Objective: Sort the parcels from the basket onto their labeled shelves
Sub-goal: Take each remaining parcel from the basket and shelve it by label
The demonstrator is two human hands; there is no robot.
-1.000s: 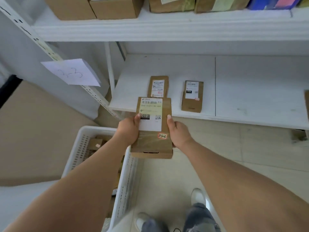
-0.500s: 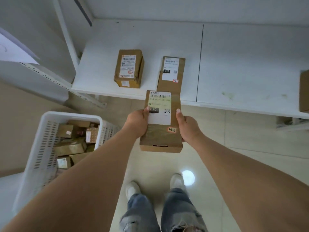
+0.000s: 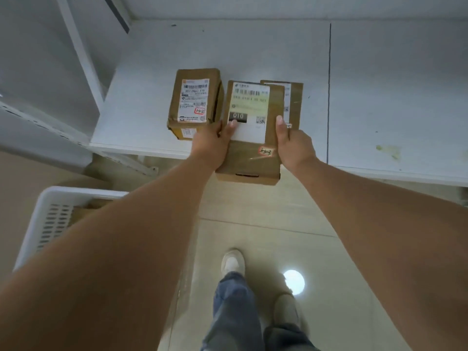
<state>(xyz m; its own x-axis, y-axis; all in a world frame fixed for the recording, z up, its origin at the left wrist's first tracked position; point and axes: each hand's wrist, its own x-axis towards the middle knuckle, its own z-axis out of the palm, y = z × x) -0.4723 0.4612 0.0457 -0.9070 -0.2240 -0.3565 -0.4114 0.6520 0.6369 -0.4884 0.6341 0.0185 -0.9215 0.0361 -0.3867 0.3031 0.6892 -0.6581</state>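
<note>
The flat parcel (image 3: 293, 102) on the shelf (image 3: 392, 84) is mostly covered by the held parcel (image 3: 249, 138). The fingers of both hands are hidden beneath that parcel. The basket (image 3: 50, 198) is cut off by the left arm, and its contents are barely seen. The printed label text is blurred.

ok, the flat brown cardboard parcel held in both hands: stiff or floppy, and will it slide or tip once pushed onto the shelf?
Probably stiff: the flat brown cardboard parcel keeps straight edges with the left hand and right hand gripping only its sides. Seemingly light. Low and flat, it should slide on the white shelf board rather than tip.
</note>
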